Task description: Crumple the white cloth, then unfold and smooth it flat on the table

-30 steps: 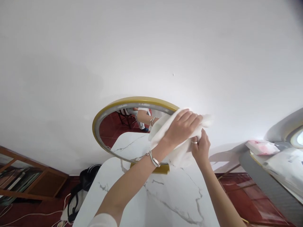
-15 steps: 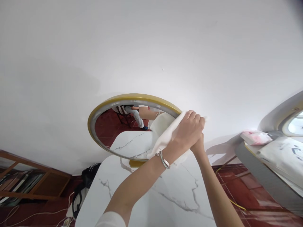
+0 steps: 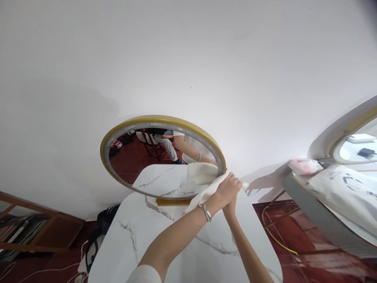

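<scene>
A round mirror with a gold rim stands tilted on a marble-patterned white table. At its lower right edge, my left hand, with a bracelet at the wrist, is closed on a white cloth. The cloth lies against the rim and hangs over toward the table. Just below and behind the left hand, my right hand is pressed close to it at the same bunch of cloth, its fingers mostly hidden. In the glass, my arm and the cloth are reflected.
To the right, another table bears a tissue pack, a white printed bag and a second mirror. A wooden shelf with books and a black bag stand left. Cables lie on the red floor. The mirror reflects a seated person.
Both hands and the cloth have slid down along the mirror's right rim, from its upper right to its lower right. The view has shifted slightly to the right.
</scene>
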Demonstrator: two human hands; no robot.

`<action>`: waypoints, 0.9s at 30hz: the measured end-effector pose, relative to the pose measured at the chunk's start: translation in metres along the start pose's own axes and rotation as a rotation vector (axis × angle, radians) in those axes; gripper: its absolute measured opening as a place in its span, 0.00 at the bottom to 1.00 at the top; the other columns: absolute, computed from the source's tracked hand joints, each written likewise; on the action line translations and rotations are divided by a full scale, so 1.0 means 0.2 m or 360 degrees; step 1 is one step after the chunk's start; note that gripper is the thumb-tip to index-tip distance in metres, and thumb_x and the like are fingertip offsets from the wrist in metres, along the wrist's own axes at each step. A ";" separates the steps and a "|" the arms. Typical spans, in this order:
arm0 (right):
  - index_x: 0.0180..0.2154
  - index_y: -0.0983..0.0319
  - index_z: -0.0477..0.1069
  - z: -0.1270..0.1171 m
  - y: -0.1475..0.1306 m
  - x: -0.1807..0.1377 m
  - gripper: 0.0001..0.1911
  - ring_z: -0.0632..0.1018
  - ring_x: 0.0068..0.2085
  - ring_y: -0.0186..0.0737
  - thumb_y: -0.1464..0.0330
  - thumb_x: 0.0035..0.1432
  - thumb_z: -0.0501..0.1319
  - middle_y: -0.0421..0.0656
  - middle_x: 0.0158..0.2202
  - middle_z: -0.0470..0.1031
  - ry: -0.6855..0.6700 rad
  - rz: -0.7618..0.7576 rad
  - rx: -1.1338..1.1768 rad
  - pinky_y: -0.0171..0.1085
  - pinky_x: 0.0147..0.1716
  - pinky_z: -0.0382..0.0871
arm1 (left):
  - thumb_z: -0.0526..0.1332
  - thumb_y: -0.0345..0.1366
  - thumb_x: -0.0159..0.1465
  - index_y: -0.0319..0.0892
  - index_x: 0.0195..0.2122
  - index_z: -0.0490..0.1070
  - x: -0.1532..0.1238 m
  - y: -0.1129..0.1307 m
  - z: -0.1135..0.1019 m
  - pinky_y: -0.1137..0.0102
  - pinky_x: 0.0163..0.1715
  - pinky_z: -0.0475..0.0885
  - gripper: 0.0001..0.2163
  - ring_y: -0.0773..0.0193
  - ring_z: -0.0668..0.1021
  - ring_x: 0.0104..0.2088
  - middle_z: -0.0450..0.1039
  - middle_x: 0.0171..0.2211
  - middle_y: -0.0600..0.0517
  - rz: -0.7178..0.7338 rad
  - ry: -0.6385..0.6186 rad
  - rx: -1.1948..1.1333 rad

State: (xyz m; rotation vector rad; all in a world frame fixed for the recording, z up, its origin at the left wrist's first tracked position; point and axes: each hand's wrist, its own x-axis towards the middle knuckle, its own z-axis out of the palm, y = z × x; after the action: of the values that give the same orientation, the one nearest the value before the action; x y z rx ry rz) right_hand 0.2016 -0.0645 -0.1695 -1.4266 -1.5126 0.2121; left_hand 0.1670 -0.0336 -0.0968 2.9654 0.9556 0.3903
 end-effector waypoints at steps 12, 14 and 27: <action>0.61 0.60 0.56 0.03 0.23 -0.69 0.38 0.64 0.61 0.54 0.50 0.53 0.59 0.54 0.61 0.61 -0.0248 0.0600 0.0455 0.52 0.54 0.65 | 0.46 0.36 0.70 0.47 0.51 0.71 -0.82 0.08 0.04 0.64 0.49 0.70 0.16 0.58 0.77 0.48 0.76 0.47 0.49 -0.0733 0.0099 -0.0939; 0.66 0.57 0.43 -0.03 0.23 -0.66 0.46 0.54 0.67 0.52 0.50 0.52 0.61 0.52 0.67 0.50 -0.0322 0.0599 0.0551 0.52 0.60 0.57 | 0.45 0.41 0.70 0.48 0.53 0.71 -0.88 0.12 -0.07 0.64 0.52 0.69 0.18 0.58 0.75 0.50 0.75 0.50 0.49 -0.0848 0.0187 -0.1312; 0.48 0.61 0.74 -0.41 0.07 -0.47 0.31 0.73 0.53 0.57 0.51 0.44 0.65 0.48 0.52 0.74 -0.1042 0.1135 0.0788 0.46 0.50 0.69 | 0.64 0.46 0.58 0.54 0.56 0.67 -1.20 0.13 -0.19 0.64 0.57 0.65 0.24 0.55 0.66 0.61 0.62 0.62 0.53 -0.1541 0.0622 -0.2523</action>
State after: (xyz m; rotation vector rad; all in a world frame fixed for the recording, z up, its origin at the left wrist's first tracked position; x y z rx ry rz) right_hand 0.2514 -0.1785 -0.1890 -1.4862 -1.2238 1.4982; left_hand -0.0153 -0.1945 -0.1140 0.9174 1.1045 0.9950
